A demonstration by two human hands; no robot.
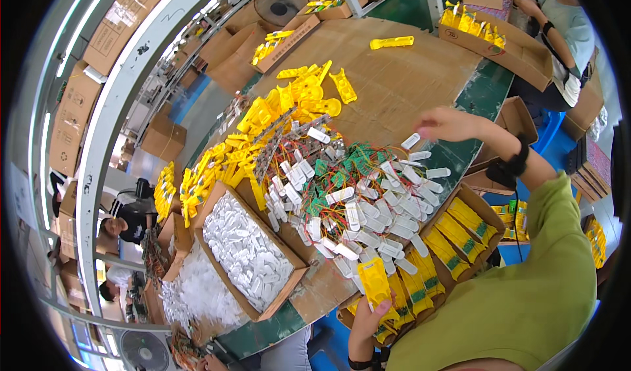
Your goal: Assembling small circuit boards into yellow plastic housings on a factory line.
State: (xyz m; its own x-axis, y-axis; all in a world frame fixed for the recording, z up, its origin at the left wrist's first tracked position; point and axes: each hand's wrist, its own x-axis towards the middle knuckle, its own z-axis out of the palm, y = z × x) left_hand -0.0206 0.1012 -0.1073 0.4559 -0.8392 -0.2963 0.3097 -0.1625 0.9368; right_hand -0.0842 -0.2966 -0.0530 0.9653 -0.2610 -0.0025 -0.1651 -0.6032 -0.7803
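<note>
In my left hand (369,320), low in the picture, is a long yellow plastic housing (374,280), held upright with its hollow side showing. My right hand (450,124) reaches over the right side of the table, its fingertips pinching a small white oblong plastic piece (411,141). Below that hand spreads a heap of white oblong pieces (401,223), wired with red and yellow leads to green circuit boards (358,164). A cardboard box (494,216) holding rows of yellow housings with green boards stands against the table edge, close to my left hand.
Loose yellow housings (289,101) are piled across the table's far left. A carton of small white parts (243,252) stands left of the wired heap. One yellow housing (392,43) lies alone on the cardboard sheet (407,75). At upper right, a co-worker (568,29) sits beside a yellow-filled box (519,58).
</note>
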